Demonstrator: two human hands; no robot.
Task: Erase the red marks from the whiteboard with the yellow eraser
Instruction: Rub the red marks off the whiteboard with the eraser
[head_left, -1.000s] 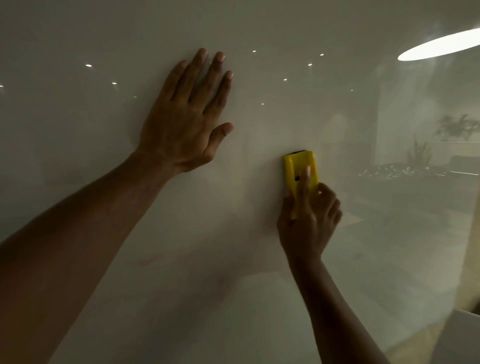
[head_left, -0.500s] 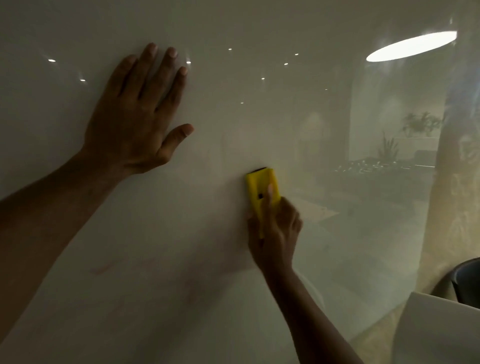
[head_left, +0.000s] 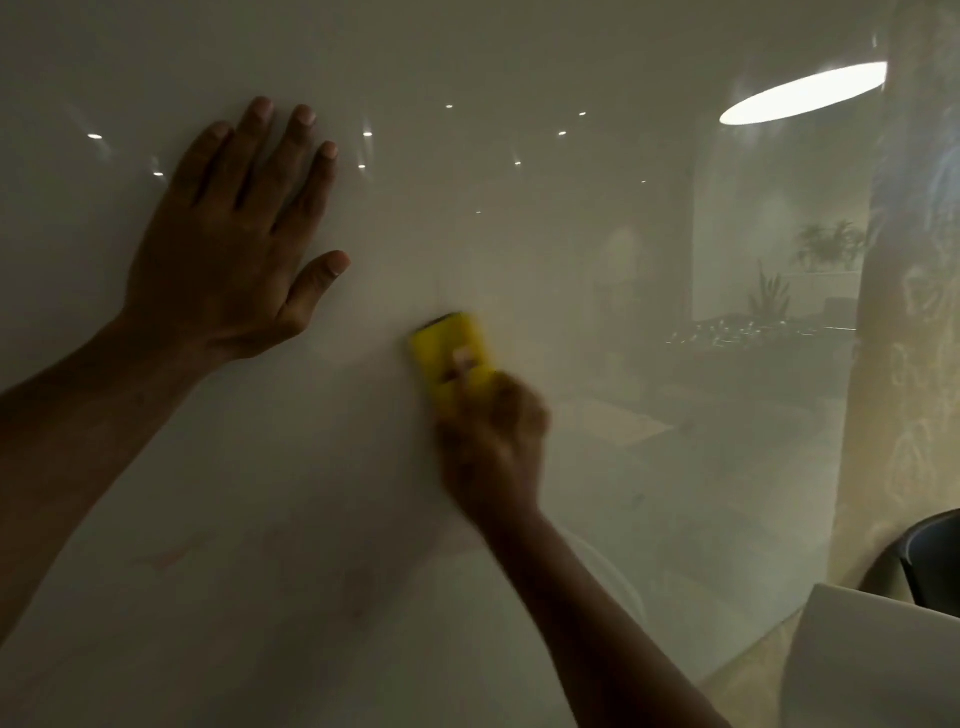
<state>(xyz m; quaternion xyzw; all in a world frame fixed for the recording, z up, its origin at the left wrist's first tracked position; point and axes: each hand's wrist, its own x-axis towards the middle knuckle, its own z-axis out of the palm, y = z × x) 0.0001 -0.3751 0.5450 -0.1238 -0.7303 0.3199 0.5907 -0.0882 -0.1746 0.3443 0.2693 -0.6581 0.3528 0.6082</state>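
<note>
— How far along does the erasing look from the head view?

— Mostly done, I'd judge. The whiteboard (head_left: 467, 208) is bare and glossy over its upper and middle area, showing only reflected ceiling lights. What's left are faint red marks (head_left: 166, 558) low toward the bottom left corner, a pale smear with a dimmer pinkish haze trailing toward the middle of the bottom edge.

— And the yellow eraser?

— The yellow eraser (head_left: 449, 348) is flat against the board near its centre, well above and to the right of that residue. So it isn't on the remaining red yet; a downward, leftward sweep seems needed.

— The hands?

— The left hand (head_left: 234, 244) lies flat on the board in the upper left area, fingers straight and slightly spread, thumb out, holding nothing, apparently bracing. The right hand (head_left: 493, 441) comes up from the bottom edge, fingers curled round the eraser's lower half with one fingertip on its face. It's motion-blurred, so finer detail I cannot tell.
</note>
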